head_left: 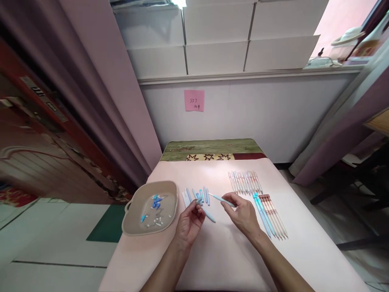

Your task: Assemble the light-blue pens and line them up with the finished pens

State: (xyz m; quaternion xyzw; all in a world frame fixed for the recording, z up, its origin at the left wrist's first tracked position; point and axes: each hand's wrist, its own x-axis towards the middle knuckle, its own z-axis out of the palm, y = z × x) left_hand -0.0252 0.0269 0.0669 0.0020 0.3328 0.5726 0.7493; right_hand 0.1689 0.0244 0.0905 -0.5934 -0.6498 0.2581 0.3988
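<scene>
My right hand [242,213] is closed around a light blue pen barrel [219,198], whose thin white end points left. Pinched between the fingertips of my left hand [191,222] is a short pale blue pen part [198,200]; its exact kind is partly hidden by the fingers. Just beyond the left hand, several blue and white pen barrels [187,196] lie side by side. One loose blue barrel [209,215] rests on the cloth between my hands.
A beige basin [127,225] at the left holds small blue and white parts [156,201]. On the right lie rows of clear pens [244,182], blue pens [263,217] and brown-topped pens [274,219]. Pink cloth [219,259] covers the table, which stands near a wall.
</scene>
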